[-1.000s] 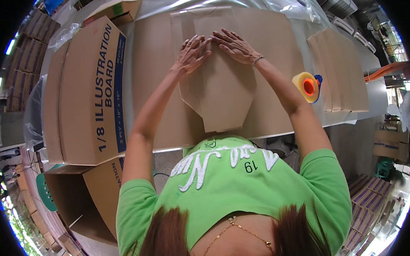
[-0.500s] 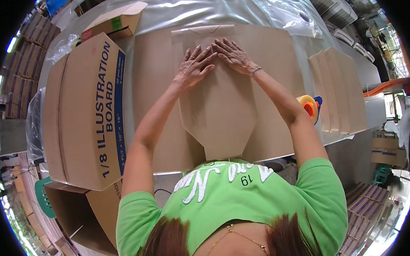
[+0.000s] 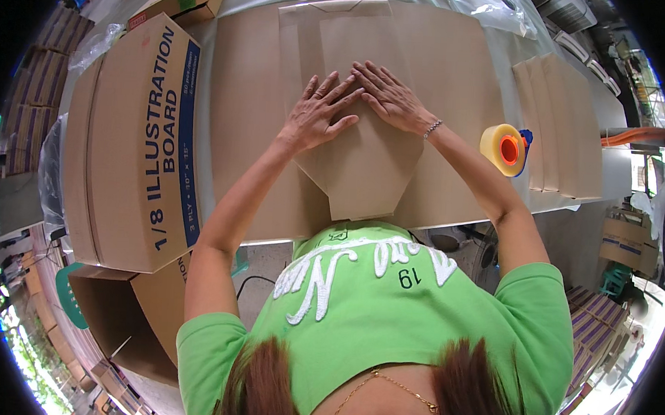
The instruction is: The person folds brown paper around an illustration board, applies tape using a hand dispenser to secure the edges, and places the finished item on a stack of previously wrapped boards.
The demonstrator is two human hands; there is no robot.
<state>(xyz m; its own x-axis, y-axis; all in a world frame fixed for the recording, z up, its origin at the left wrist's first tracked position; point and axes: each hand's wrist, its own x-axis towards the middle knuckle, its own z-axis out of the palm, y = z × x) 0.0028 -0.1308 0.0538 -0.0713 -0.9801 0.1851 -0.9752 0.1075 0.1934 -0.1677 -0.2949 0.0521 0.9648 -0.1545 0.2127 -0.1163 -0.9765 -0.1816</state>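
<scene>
We press our left hand [image 3: 316, 116] and right hand [image 3: 388, 99] flat, fingers spread wide, on a folded brown cardboard flap [image 3: 364, 161] lying at the table's [image 3: 503, 44] near edge, fingertips nearly meeting. Neither hand grips anything. At three o'clock from the flap stands a yellow tape roll [image 3: 503, 149], seemingly upright. At nine o'clock lies a large printed cardboard box [image 3: 131, 143]. Flat cardboard sheets [image 3: 562, 125] stack beyond the tape.

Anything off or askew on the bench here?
Nothing stands out. Both hands, left hand and right hand, press flat on the brown cardboard piece; the tape roll stands beside a neat cardboard stack.
</scene>
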